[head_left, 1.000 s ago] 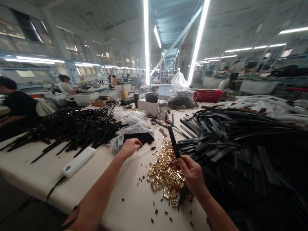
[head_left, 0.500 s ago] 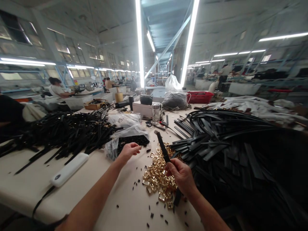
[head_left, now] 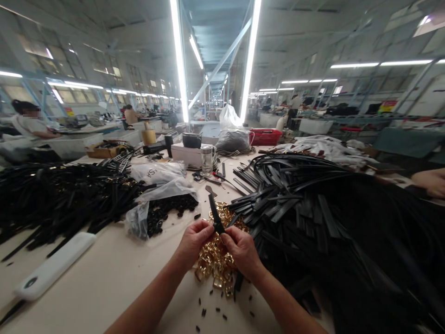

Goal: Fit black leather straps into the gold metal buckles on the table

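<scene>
In the middle of the head view a black strap (head_left: 214, 211) stands tilted up over a heap of gold buckles (head_left: 217, 260). My right hand (head_left: 243, 250) pinches it near its lower end. Closed from the other side, my left hand (head_left: 196, 241) grips the same part with thumb and forefinger. Whether a small black piece sits between those fingertips is too small to tell. Behind my left hand, an open clear plastic bag (head_left: 137, 220) spills small black loops (head_left: 167, 211) onto the table.
Long black straps (head_left: 295, 199) pile high on the right. Finished-looking black straps with gold glints (head_left: 69, 190) heap on the left. A white handheld device (head_left: 57, 266) with a cord lies front left. A glass jar (head_left: 207, 160) stands behind. Another person's hand (head_left: 433, 183) shows at the right edge.
My left hand has come from beside the plastic bag to the strap and closed on it. My right hand still holds the strap. The view has turned to the right.
</scene>
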`<state>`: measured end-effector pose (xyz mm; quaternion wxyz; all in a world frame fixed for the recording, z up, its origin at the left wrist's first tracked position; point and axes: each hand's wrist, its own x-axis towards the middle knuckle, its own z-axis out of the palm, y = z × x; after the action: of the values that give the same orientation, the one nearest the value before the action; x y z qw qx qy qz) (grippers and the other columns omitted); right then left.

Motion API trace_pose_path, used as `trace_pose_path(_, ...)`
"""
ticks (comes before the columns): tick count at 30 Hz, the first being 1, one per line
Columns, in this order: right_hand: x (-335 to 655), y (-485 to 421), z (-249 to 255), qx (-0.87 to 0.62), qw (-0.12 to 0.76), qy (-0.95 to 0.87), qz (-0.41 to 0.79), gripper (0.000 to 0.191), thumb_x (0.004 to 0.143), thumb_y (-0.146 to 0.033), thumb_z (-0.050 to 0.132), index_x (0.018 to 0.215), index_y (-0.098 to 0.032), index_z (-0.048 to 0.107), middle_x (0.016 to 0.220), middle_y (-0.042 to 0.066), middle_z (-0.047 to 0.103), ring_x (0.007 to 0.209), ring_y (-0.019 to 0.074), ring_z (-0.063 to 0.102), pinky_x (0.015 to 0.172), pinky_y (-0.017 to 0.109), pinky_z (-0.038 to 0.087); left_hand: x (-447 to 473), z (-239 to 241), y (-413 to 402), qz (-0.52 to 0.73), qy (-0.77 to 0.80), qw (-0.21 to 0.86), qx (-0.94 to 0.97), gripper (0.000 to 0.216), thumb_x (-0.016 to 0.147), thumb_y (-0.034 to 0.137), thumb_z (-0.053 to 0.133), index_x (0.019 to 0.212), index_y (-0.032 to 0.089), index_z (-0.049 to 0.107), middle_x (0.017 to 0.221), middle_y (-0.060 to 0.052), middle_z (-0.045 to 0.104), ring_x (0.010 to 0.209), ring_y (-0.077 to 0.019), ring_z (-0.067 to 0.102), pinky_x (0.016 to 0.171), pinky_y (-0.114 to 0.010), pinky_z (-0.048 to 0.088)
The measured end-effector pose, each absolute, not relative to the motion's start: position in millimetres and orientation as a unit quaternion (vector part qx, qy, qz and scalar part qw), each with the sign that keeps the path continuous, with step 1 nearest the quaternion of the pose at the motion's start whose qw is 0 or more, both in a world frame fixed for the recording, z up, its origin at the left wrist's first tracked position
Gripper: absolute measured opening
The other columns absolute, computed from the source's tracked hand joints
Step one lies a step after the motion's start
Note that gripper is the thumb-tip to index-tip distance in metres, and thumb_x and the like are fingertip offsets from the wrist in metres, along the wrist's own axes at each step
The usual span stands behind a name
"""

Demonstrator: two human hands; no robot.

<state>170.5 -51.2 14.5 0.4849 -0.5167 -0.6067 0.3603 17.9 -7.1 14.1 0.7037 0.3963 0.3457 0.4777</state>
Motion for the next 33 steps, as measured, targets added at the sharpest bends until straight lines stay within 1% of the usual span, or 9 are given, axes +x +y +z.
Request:
trace_pose_path(3,171,-51,12,-0.523,0.472,-0.618,0.350,0.025,0.088,-0.038,0.052,0.075,-0.018,0.060,0.062,-0.001,0.064,0.052,0.0125,0.060,0.052,0.022,0.046,17,14,-7,0.485,0.360,0.679,0.417,0.028,0.060,0.031,0.082,0.067,0.014,0.061,0.066,0.001,0.063,0.060,-0.0080,0.056,0.061,-0.020,0.045)
trace_pose_path(8,178,-50,13,-0.525,0.435,-0.651,0.334,0.021,0.089,-0.032,0.050,0.075,-0.019,0.059,0.063,-0.002,0.064,0.055,0.0118,0.060,0.054,0.021,0.044,13,15,-7,0.481,0.370,0.652,0.455,0.031,0.059,0.029,0.082,0.083,0.016,0.068,0.078,-0.003,0.070,0.065,-0.0118,0.061,0.064,-0.024,0.049)
trace_pose_path(14,183,-48,13,-0.527,0.388,-0.704,0.276,0.015,0.086,-0.023,0.051,0.078,-0.019,0.063,0.066,-0.001,0.064,0.058,0.0115,0.057,0.055,0.020,0.041,12,13,-7,0.438,0.373,0.606,0.549,0.024,0.060,0.025,0.080,0.080,0.016,0.072,0.079,-0.005,0.072,0.074,-0.0164,0.064,0.072,-0.027,0.050)
trace_pose_path(21,180,-47,10,-0.481,0.410,-0.687,0.358,0.020,0.085,-0.016,0.049,0.096,-0.016,0.066,0.074,0.000,0.065,0.064,0.0114,0.059,0.060,0.021,0.045,12,2,-3,0.408,0.373,0.578,0.600,0.022,0.064,0.025,0.075,0.084,0.016,0.073,0.078,-0.004,0.069,0.070,-0.0153,0.061,0.066,-0.026,0.049)
trace_pose_path(24,178,-48,12,-0.471,0.404,-0.683,0.386,0.019,0.083,-0.017,0.052,0.095,-0.017,0.066,0.074,-0.001,0.065,0.067,0.0120,0.060,0.061,0.021,0.046,12,1,-5,0.420,0.383,0.514,0.643,0.015,0.065,0.023,0.074,0.079,0.018,0.075,0.075,-0.003,0.065,0.068,-0.0139,0.058,0.062,-0.023,0.047)
trace_pose_path(26,177,-48,13,-0.474,0.415,-0.663,0.405,0.017,0.084,-0.023,0.054,0.094,-0.016,0.066,0.074,-0.001,0.065,0.066,0.0124,0.060,0.060,0.021,0.047,14,3,-7,0.424,0.384,0.496,0.654,0.014,0.066,0.023,0.074,0.079,0.019,0.075,0.076,-0.003,0.064,0.069,-0.0142,0.058,0.062,-0.023,0.046)
trace_pose_path(28,178,-46,12,-0.479,0.440,-0.629,0.426,0.021,0.085,-0.032,0.054,0.092,-0.016,0.065,0.075,0.000,0.065,0.064,0.0125,0.061,0.058,0.022,0.049,16,5,-10,0.425,0.378,0.519,0.638,0.017,0.066,0.025,0.074,0.081,0.018,0.075,0.078,-0.003,0.065,0.071,-0.0152,0.060,0.065,-0.024,0.048)
trace_pose_path(31,179,-45,13,-0.486,0.471,-0.591,0.439,0.025,0.085,-0.037,0.054,0.089,-0.015,0.064,0.070,0.000,0.064,0.057,0.0121,0.060,0.054,0.022,0.049,17,9,-13,0.427,0.364,0.603,0.567,0.023,0.066,0.030,0.076,0.082,0.016,0.071,0.078,-0.004,0.068,0.072,-0.0156,0.062,0.069,-0.026,0.050)
trace_pose_path(33,180,-46,15,-0.491,0.473,-0.590,0.433,0.024,0.085,-0.036,0.053,0.085,-0.015,0.063,0.065,0.000,0.063,0.053,0.0112,0.058,0.051,0.021,0.047,16,11,-12,0.436,0.367,0.645,0.509,0.027,0.067,0.035,0.076,0.082,0.015,0.066,0.073,-0.003,0.067,0.065,-0.0131,0.062,0.063,-0.024,0.050)
